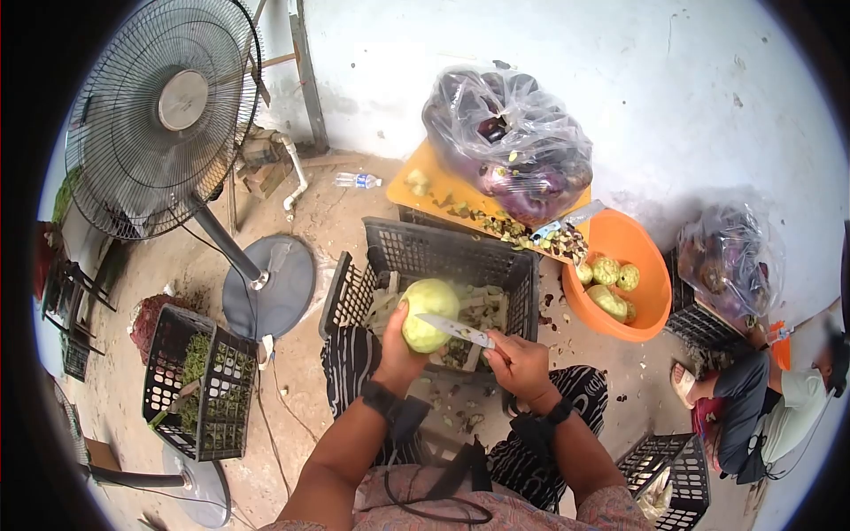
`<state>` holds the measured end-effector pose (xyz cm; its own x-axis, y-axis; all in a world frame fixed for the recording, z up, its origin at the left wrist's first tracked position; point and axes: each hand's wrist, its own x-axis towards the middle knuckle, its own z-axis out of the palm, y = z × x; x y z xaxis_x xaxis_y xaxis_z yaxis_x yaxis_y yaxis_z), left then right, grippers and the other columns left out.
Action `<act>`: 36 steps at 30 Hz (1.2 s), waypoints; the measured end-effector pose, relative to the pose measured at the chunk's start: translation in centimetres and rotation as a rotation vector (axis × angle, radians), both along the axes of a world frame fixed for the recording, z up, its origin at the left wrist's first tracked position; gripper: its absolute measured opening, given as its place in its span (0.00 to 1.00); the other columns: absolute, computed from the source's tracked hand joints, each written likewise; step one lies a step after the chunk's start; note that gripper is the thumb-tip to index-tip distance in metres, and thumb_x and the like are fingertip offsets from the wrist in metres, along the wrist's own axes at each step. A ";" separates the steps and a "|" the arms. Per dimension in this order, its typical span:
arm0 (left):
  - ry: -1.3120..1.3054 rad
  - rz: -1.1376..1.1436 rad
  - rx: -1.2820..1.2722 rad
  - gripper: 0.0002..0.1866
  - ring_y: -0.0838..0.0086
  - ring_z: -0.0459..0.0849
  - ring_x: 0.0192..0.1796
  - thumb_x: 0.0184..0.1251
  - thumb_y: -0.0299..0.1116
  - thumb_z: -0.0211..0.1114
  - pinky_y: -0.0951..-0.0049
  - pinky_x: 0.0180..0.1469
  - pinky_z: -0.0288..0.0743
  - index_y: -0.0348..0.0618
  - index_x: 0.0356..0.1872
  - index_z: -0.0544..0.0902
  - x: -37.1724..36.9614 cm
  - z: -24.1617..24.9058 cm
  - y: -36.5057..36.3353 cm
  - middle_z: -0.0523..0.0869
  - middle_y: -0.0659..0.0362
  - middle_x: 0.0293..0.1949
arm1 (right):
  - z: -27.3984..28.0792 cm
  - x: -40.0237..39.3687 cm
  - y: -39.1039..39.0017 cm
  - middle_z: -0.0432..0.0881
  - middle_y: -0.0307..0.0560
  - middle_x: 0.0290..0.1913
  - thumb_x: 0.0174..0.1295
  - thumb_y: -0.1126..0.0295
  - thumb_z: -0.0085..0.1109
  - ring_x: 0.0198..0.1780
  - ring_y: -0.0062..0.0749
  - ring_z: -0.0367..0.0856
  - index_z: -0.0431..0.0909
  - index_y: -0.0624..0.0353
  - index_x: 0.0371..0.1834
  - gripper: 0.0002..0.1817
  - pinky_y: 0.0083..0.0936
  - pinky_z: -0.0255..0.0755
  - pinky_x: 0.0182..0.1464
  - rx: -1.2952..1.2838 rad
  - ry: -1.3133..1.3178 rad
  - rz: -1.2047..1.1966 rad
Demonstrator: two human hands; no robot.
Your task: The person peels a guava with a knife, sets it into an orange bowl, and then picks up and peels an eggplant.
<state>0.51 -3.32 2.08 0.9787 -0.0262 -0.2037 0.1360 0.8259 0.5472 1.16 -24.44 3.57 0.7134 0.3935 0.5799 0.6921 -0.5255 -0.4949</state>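
My left hand (397,347) is closed around the lower left side of a large, round, pale green vegetable (431,305), which looks like a peeled eggplant. My right hand (521,367) grips a knife (456,330) by its handle. The blade points left and lies across the front of the vegetable; whether it cuts in cannot be made out. Both hands are above a black plastic crate (452,246) with pale strips and scraps inside.
A yellow board (434,190) behind the crate bears peelings and a clear bag of purple eggplants (527,190). An orange basin (655,305) holds several pale green vegetables. A fan (181,102) and a crate of greens (199,385) stand left. Another person (744,416) sits at right.
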 end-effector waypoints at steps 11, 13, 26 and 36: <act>0.046 0.029 0.040 0.28 0.62 0.82 0.48 0.69 0.56 0.43 0.61 0.35 0.81 0.48 0.60 0.70 0.3 -0.1 -0.5 0.81 0.55 0.51 | 1.0 -0.3 -0.3 0.79 0.45 0.24 0.55 0.62 0.65 0.23 0.42 0.78 0.81 0.52 0.46 0.16 0.33 0.71 0.25 -0.093 0.031 0.010; 0.054 0.026 0.028 0.29 0.62 0.82 0.49 0.68 0.56 0.44 0.61 0.37 0.81 0.48 0.61 0.71 0.2 -0.1 -0.5 0.80 0.55 0.52 | 0.8 -0.2 -0.4 0.79 0.45 0.24 0.55 0.62 0.65 0.22 0.42 0.78 0.81 0.51 0.46 0.16 0.33 0.71 0.25 -0.092 0.019 0.002; 0.024 -0.015 0.018 0.29 0.64 0.81 0.51 0.68 0.57 0.44 0.62 0.40 0.78 0.48 0.60 0.71 -0.1 0.1 -0.1 0.80 0.56 0.52 | 0.9 0.3 -0.6 0.77 0.42 0.22 0.52 0.61 0.67 0.20 0.39 0.77 0.82 0.53 0.43 0.16 0.31 0.70 0.23 -0.154 -0.094 -0.038; 0.078 -0.049 0.083 0.27 0.67 0.82 0.41 0.70 0.57 0.42 0.66 0.28 0.75 0.50 0.58 0.72 0.0 -0.6 -0.7 0.82 0.58 0.47 | -0.1 0.2 0.3 0.77 0.41 0.20 0.52 0.63 0.67 0.19 0.37 0.77 0.82 0.53 0.43 0.15 0.29 0.70 0.21 -0.138 -0.092 -0.088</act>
<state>0.54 -3.99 1.45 0.9578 -0.0535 -0.2824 0.2197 0.7697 0.5994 1.34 -24.10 3.50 0.6951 0.4123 0.5889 0.6795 -0.6443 -0.3509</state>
